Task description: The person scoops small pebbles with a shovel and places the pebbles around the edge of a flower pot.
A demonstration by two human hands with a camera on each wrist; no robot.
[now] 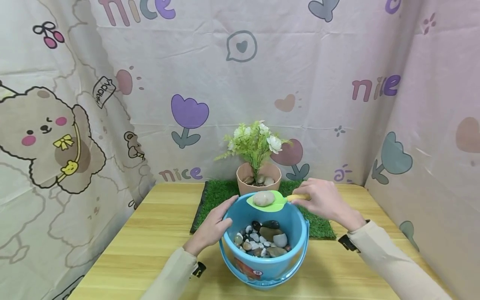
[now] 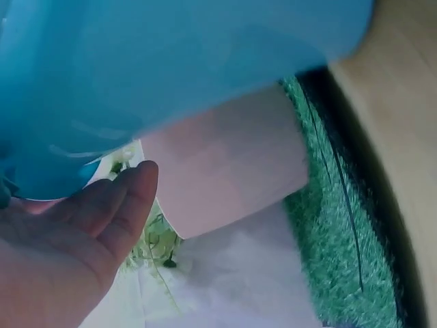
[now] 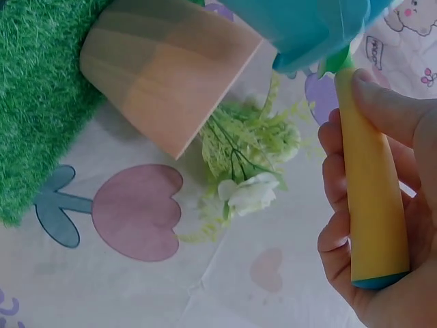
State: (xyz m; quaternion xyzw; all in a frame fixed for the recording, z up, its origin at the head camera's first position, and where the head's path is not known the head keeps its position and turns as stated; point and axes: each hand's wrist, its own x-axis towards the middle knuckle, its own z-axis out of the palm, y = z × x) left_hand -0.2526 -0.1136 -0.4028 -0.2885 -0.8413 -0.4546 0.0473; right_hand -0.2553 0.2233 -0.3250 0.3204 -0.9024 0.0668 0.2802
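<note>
My right hand (image 1: 323,199) grips the yellow handle of a small toy trowel (image 1: 278,202), fingers wrapped round it. On the trowel's light green blade lies a pale, smooth stone (image 1: 263,198), over the far rim of a blue bucket (image 1: 265,266). Inside the bucket are several pebbles (image 1: 258,238), white, black and brown, with a few larger stones. My left hand (image 1: 213,223) touches the bucket's left side at the rim, its fingers mostly straight. The left wrist view shows those fingers (image 2: 126,208) along the outside of the bucket.
Right behind the bucket stands a pinkish plant pot (image 1: 258,187) holding stones and a plant with white flowers (image 1: 258,143). The pot is on a green grass mat (image 1: 322,229), laid on a wooden table (image 1: 142,233). A printed cloth (image 1: 240,83) hangs behind and at both sides.
</note>
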